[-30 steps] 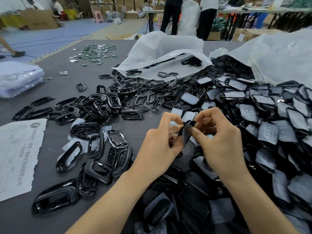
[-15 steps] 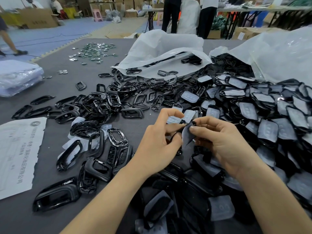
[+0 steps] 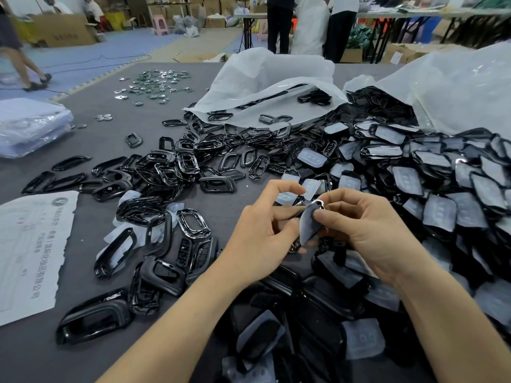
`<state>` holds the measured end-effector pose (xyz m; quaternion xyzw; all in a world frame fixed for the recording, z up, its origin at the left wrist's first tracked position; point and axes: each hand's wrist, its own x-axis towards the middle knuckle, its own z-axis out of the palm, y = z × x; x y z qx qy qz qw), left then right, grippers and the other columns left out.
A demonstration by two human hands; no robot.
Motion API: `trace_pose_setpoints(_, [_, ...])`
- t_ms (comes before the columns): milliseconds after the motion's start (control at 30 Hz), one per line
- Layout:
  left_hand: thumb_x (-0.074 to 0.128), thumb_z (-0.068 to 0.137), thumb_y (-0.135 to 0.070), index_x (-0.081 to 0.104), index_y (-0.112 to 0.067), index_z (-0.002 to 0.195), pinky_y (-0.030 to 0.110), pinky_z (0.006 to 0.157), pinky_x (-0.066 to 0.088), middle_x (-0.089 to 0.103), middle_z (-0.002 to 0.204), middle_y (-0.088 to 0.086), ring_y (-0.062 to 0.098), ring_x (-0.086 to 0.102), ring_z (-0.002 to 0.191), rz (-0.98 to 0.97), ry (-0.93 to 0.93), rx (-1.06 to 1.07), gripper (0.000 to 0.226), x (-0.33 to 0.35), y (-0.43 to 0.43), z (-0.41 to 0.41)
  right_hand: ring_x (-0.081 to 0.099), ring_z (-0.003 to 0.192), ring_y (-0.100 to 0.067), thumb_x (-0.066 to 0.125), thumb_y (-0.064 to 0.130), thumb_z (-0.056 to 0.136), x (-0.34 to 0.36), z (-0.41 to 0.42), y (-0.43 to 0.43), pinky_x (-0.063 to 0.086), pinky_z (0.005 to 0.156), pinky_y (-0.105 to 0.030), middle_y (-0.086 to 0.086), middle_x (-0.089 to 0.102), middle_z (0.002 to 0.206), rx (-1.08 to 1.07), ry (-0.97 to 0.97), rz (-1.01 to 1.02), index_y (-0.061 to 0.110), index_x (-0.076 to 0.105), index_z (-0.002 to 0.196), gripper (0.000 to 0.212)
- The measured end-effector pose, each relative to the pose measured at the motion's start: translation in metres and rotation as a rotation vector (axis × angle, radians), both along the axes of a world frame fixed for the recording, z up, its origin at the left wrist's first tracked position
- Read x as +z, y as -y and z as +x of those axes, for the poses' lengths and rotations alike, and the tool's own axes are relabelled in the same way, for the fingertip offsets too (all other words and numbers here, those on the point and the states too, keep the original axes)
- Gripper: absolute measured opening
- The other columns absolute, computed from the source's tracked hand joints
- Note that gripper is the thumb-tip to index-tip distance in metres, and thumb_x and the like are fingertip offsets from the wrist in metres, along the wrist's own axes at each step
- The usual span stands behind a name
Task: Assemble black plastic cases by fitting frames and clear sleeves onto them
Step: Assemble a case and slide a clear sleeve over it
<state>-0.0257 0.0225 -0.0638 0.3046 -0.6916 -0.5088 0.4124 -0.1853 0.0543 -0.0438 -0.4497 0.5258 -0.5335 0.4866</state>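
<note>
Both hands are in the middle of my view, working one piece between them. My left hand (image 3: 260, 233) has its fingers curled in, thumb and forefinger pinching the left edge of a black case (image 3: 311, 214). My right hand (image 3: 367, 230) clamps the same case from the three o'clock side, thumb pressed flat on its face and the other fingers folded behind. A cloudy clear sleeve (image 3: 306, 230) covers most of the case, and a shiny rim shows at its top end. The piece is upright, off the grey table (image 3: 91, 139), just above the parts lying under my wrists.

At nine to eleven o'clock from my hands, loose black frames (image 3: 177, 172) are scattered across the table. From one to four o'clock is a deep heap of sleeved cases (image 3: 431, 189), spilling from a big plastic bag (image 3: 456, 87) at two o'clock. A second, white bag (image 3: 271, 78) lies open at twelve o'clock with a few frames on it. A printed paper sheet (image 3: 30, 250) sits at nine o'clock near the table's edge, a wrapped bundle (image 3: 30, 125) at ten, and small shiny badges (image 3: 154, 84) far out at eleven.
</note>
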Motion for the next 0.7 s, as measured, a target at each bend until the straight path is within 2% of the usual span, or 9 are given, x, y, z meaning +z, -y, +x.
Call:
trace_pose_setpoints(100, [0.053,0.088,-0.015,0.052,-0.033,0.105,0.04,0.061,0.058,0.075,0.088,0.013,0.038,0.07,0.07,0.047,-0.048,-0.007,0.024,-0.0002,0.0,0.0,0.065,0.068,-0.021,0.064,-0.006,0.081,-0.0001,0.0008,0.0005,0.057,0.08,-0.047,-0.011,0.069,0.074,-0.015,-0.032,-0.005,0.007,0.065,0.08,0.013])
trace_pose_setpoints(200, [0.048,0.087,-0.022,0.056,-0.036,0.103,0.037,0.061,0.058,0.058,0.08,0.038,0.052,0.058,0.068,0.103,-0.079,-0.015,0.023,0.0008,0.0002,0.0004,0.064,0.066,-0.018,0.064,-0.006,0.082,-0.001,0.0016,0.0011,0.056,0.082,-0.05,-0.009,0.069,0.072,-0.036,-0.044,0.006,0.008,0.066,0.078,0.015])
trace_pose_setpoints(267, [0.05,0.091,-0.02,0.054,-0.032,0.108,0.04,0.062,0.059,0.059,0.068,0.028,0.045,0.052,0.06,0.068,-0.051,-0.014,0.021,-0.0003,0.0006,0.0003,0.064,0.065,-0.018,0.064,-0.007,0.082,-0.0017,0.0021,0.0015,0.055,0.083,-0.052,-0.008,0.069,0.07,-0.039,-0.038,0.014,0.008,0.066,0.078,0.016])
trace_pose_setpoints(333, [0.051,0.095,-0.007,0.051,-0.027,0.114,0.044,0.062,0.06,0.063,0.058,-0.003,0.033,0.052,0.054,0.022,0.004,0.001,0.028,-0.0015,0.0016,0.0,0.064,0.065,-0.019,0.064,-0.009,0.081,-0.0025,0.0024,0.0019,0.054,0.083,-0.053,-0.007,0.069,0.069,-0.055,-0.015,0.013,0.008,0.066,0.077,0.017])
trace_pose_setpoints(400, [0.051,0.096,-0.002,0.052,-0.032,0.114,0.056,0.064,0.057,0.066,0.063,0.002,0.047,0.054,0.061,0.016,0.044,0.028,0.035,-0.0023,0.0027,-0.0012,0.063,0.068,-0.022,0.063,-0.01,0.081,-0.0028,0.0028,0.0022,0.053,0.083,-0.054,-0.009,0.068,0.071,-0.083,0.014,0.009,0.006,0.067,0.078,0.017])
trace_pose_setpoints(467, [0.051,0.096,-0.004,0.052,-0.038,0.113,0.058,0.065,0.054,0.071,0.076,0.014,0.052,0.056,0.067,0.021,0.05,0.043,0.038,-0.0011,0.0032,-0.0017,0.063,0.072,-0.028,0.061,-0.009,0.082,-0.0031,0.0031,0.0023,0.054,0.083,-0.054,-0.014,0.067,0.075,-0.092,0.046,0.003,0.003,0.067,0.081,0.013])
trace_pose_setpoints(567, [0.052,0.096,-0.006,0.051,-0.04,0.113,0.034,0.054,0.044,0.075,0.081,0.01,0.04,0.045,0.055,-0.015,0.076,0.059,0.038,-0.0004,0.0029,0.0001,0.065,0.07,-0.027,0.057,-0.005,0.085,-0.0035,0.0026,0.002,0.055,0.077,-0.049,-0.014,0.068,0.075,-0.073,0.068,-0.009,0.003,0.067,0.081,0.013])
trace_pose_setpoints(633, [0.052,0.096,-0.005,0.05,-0.038,0.115,0.03,0.053,0.036,0.075,0.081,0.006,0.038,0.042,0.055,-0.014,0.087,0.05,0.038,0.0001,0.0023,0.0006,0.066,0.067,-0.024,0.058,-0.002,0.086,-0.0033,0.0019,0.0021,0.057,0.072,-0.043,-0.012,0.069,0.072,-0.063,0.093,-0.018,0.008,0.068,0.076,0.018])
trace_pose_setpoints(700, [0.052,0.096,-0.004,0.051,-0.037,0.117,0.033,0.053,0.04,0.076,0.082,0.003,0.039,0.043,0.055,-0.001,0.088,0.049,0.039,0.0005,0.0021,-0.0001,0.066,0.067,-0.022,0.066,0.005,0.08,-0.0038,0.0015,0.0016,0.058,0.07,-0.04,-0.011,0.07,0.073,-0.041,0.094,-0.034,0.011,0.069,0.074,0.009])
